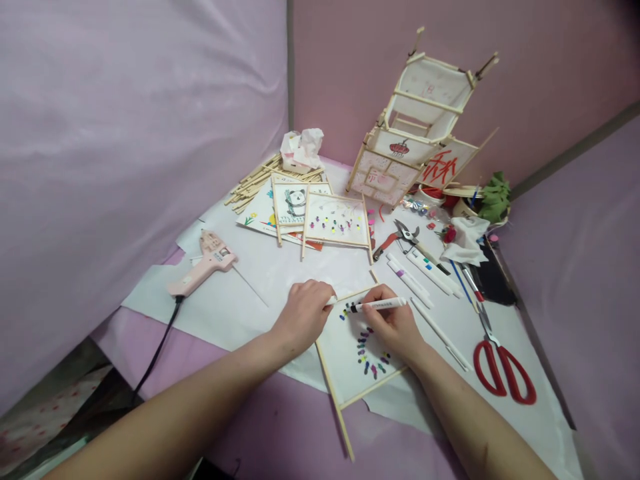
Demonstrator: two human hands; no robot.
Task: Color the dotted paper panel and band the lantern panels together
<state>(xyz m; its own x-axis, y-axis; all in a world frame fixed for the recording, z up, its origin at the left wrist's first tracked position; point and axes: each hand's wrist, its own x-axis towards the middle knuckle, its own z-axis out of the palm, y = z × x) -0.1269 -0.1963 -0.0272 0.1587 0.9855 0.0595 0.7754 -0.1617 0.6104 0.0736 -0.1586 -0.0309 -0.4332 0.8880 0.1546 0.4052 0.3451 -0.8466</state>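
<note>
My right hand (395, 325) grips a white marker (387, 304) like a pen. Its dark tip points left, over a white panel (345, 367) in a thin wooden stick frame. Colourful dabs (361, 347) form a curved line on the panel, and more sit near the marker tip. Closed in a fist, my left hand (306, 313) rests by the frame's upper left corner. A small white end, looking like a marker cap (331, 301), pokes out of its fingers.
At left lies a pink glue gun (207, 263). Behind are framed drawings (335, 220), wooden sticks (260, 177) and a tall stick-and-paper lantern (400, 133). Pruning shears (400, 237), spare markers (407, 277) and red-handled scissors (503, 367) lie at right.
</note>
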